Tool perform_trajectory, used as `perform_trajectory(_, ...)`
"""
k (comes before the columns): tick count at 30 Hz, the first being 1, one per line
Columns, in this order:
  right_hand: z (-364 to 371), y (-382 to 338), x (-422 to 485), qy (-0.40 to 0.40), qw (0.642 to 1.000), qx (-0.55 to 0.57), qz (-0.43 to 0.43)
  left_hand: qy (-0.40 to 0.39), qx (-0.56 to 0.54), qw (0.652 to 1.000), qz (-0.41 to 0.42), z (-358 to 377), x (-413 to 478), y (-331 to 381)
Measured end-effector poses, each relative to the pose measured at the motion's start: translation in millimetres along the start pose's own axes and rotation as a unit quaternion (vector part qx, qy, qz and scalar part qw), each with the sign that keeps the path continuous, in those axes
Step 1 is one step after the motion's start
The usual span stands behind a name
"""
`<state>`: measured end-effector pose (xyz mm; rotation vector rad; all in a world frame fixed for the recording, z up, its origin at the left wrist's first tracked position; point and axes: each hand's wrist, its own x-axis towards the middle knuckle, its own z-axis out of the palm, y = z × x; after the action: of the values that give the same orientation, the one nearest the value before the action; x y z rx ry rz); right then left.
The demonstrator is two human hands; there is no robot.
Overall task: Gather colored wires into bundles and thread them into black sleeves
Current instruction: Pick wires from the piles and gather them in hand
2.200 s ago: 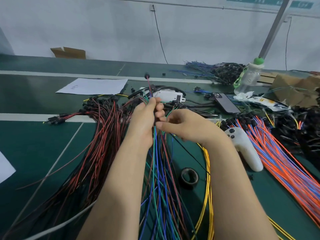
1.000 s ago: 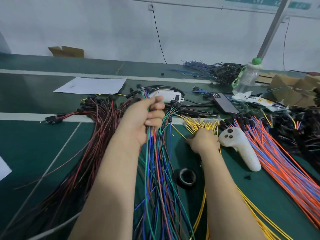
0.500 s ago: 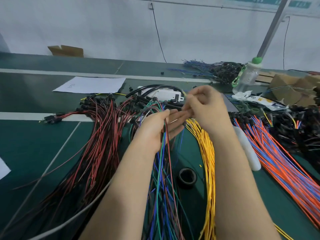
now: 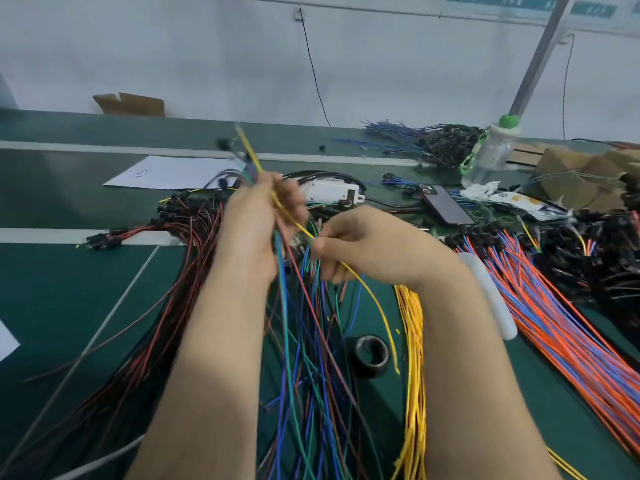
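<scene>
The left hand (image 4: pixel 254 223), blurred, is raised over the green table (image 4: pixel 69 306) with its fingers curled round a bunch of mixed wires (image 4: pixel 304 341), green, blue and brown, which hang from the fist down toward the camera between the two forearms. A single yellow wire (image 4: pixel 250 150) sticks up and away above that fist, runs down across it to the right hand (image 4: pixel 363 247), and is pinched there between thumb and forefinger. Its free end curves down past a roll of black tape (image 4: pixel 372 355) lying on the table. Just right of the tape, under the right forearm, lies the yellow pile (image 4: pixel 414 341). Red-and-black wires (image 4: pixel 166 271) fan out on the left, and orange-and-blue wires (image 4: pixel 554 306) on the right, with a white controller (image 4: pixel 491 299) between them and the right arm. Farther back are a phone (image 4: pixel 445 209), a bottle (image 4: pixel 491 154) and a sheet of paper (image 4: pixel 173 173).
</scene>
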<state>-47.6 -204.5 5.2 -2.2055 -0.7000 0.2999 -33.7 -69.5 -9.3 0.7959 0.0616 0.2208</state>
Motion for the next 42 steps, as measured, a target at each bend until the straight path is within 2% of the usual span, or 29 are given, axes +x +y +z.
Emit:
perform_trajectory(2, -6, -5, -9, -0.029, 0.999, -0.002, -0.033, 0.007, -0.089, 0.996, 0.011, -10, 3, 15)
perform_trajectory(5, -4, -19, -17, -0.111, 0.989, 0.073, -0.063, 0.019, -0.178, 0.984, 0.0, -21, 3, 26)
perform_trajectory(7, 3, -25, -17, -0.159, 0.982, 0.071, -0.069, 0.008, -0.187, 0.982, -0.032, -22, 2, 25)
perform_trajectory(9, 7, -24, -14, -0.165, 0.984, 0.05, -0.052, -0.013, -0.154, 0.985, -0.071, -20, 1, 19)
perform_trajectory(11, 4, -18, -10, -0.099, 0.995, 0.025, -0.019, -0.038, -0.093, 0.99, -0.099, -17, 0, 10)
perform_trajectory(13, 0, -5, -2, 0.043, 0.998, 0.035, 0.023, -0.068, -0.012, 0.989, -0.129, -12, -2, -1)
perform_trajectory(15, -3, 9, 7, 0.176, 0.975, 0.114, 0.072, -0.121, 0.06, 0.976, -0.168, -7, -6, -14)
perform_trajectory(17, -4, 21, 13, 0.228, 0.95, 0.184, 0.108, -0.174, 0.107, 0.958, -0.203, -2, -11, -25)
perform_trajectory(20, -3, 39, 16, 0.249, 0.935, 0.227, 0.112, -0.226, 0.16, 0.933, -0.229, 2, -16, -40)
perform_trajectory(24, -6, 53, 19, 0.275, 0.945, 0.131, 0.12, -0.215, 0.222, 0.924, -0.224, 0, -15, -47)
perform_trajectory(30, -3, 53, 19, 0.201, 0.96, 0.139, 0.138, -0.192, 0.217, 0.933, -0.211, 0, -14, -49)
perform_trajectory(35, 2, 52, 21, 0.168, 0.908, 0.357, 0.139, -0.207, 0.155, 0.931, -0.256, -2, -12, -45)
perform_trajectory(38, 8, 52, 24, 0.134, 0.877, 0.444, 0.125, -0.203, 0.119, 0.927, -0.291, 2, -13, -47)
perform_trajectory(40, 10, 54, 26, 0.158, 0.866, 0.459, 0.116, -0.203, 0.133, 0.922, -0.303, 4, -13, -49)
perform_trajectory(42, 7, 56, 28, 0.235, 0.838, 0.484, 0.093, -0.217, 0.198, 0.908, -0.301, 2, -14, -50)
